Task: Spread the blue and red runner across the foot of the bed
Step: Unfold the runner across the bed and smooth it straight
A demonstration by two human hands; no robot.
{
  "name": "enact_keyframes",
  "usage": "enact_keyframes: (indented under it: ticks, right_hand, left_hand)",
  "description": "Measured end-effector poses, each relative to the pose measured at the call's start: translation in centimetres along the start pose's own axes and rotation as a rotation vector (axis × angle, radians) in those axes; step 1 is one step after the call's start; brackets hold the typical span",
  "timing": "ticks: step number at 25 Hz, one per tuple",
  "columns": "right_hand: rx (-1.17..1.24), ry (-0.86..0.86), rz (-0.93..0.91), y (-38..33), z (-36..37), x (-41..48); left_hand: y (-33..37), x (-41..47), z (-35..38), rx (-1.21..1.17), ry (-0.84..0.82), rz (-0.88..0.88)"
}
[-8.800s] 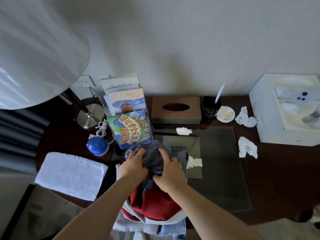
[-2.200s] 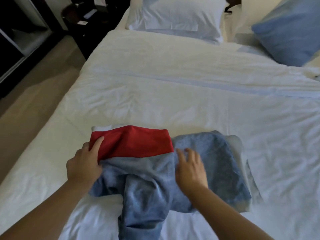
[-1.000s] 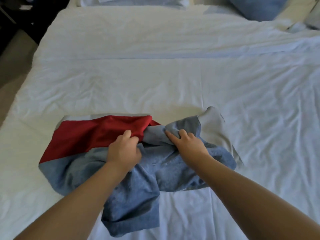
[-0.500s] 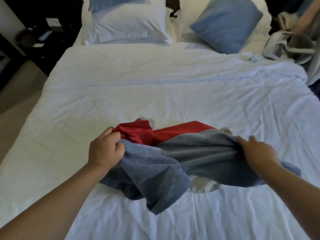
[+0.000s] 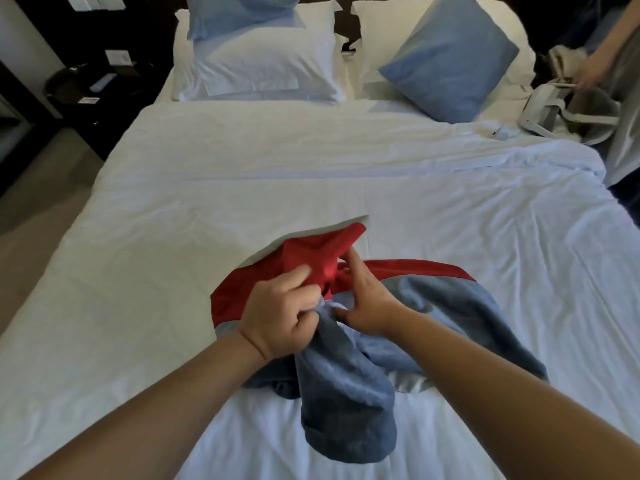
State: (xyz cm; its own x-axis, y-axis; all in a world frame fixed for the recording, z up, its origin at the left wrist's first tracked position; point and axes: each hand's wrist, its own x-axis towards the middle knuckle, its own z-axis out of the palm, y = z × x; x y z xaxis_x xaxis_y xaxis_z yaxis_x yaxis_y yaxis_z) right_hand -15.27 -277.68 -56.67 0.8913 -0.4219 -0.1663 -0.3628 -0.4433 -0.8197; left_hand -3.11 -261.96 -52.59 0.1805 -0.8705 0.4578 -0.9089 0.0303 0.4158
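The blue and red fabric runner lies bunched in a heap on the white-sheeted bed, near the middle of its foot end, with one blue fold hanging toward the person. The left hand is clamped on a gathered part of the cloth where red meets blue, and the right hand rests on the cloth just beside it, its fingers stretched out and the thumb seemingly pinching a fold. I think the risk is that the layers are twisted, so pulling the hands apart could tighten the knot or drag the sheet into wrinkles instead of opening the runner. Both side edges of the bed are well apart from the heap, so there is free room to spread left and right. Another person's arm and a grey bag are at the far right corner, away from this work.
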Motion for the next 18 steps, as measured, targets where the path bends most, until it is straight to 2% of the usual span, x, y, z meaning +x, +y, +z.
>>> enact_keyframes:
  ticks: [2, 5, 6, 9, 11, 13, 14, 16, 18]
  right_hand:
    - [0.097, 0.019, -0.045, -1.2, 0.2, 1.0]
    - [0.039, -0.013, -0.043, -1.8, 1.4, 2.2]
    - [-0.058, -0.047, -0.126, -1.8, 1.6, 2.6]
    - [-0.151, 0.073, -0.315, -2.1, 1.8, 3.3]
    - [-0.214, 0.023, -0.363, -1.0, 2.1, 3.8]
    - [-0.235, -0.062, -0.395, -0.6, 2.1, 3.7]
    - [-0.244, -0.106, -0.457, -0.8, 2.2, 3.6]
    - [-0.332, -0.232, -0.534, -1.0, 2.1, 3.4]
    - [-0.447, -0.303, -0.539, -0.8, 1.6, 3.4]
  left_hand:
    - [0.0, -1.0, -0.2, -0.094, -0.114, 0.114]
    - [-1.1, -2.3, -0.6, -0.111, -0.232, 0.201]
    - [-1.4, -2.5, -0.6, -0.087, -0.271, 0.247]
    - [-2.5, -3.0, -1.1, -0.026, -0.374, 0.340]
    - [-4.9, -3.7, -0.8, -0.056, -0.260, 0.186]
    - [-8.3, -4.6, -0.2, -0.093, -0.056, -0.126]
    - [-10.1, -4.9, 0.1, -0.046, -0.020, -0.275]
    - [-12.5, -4.8, 1.3, 0.101, -0.158, -0.566]
    - [-13.9, -3.9, 3.1, 0.154, -0.372, -0.697]
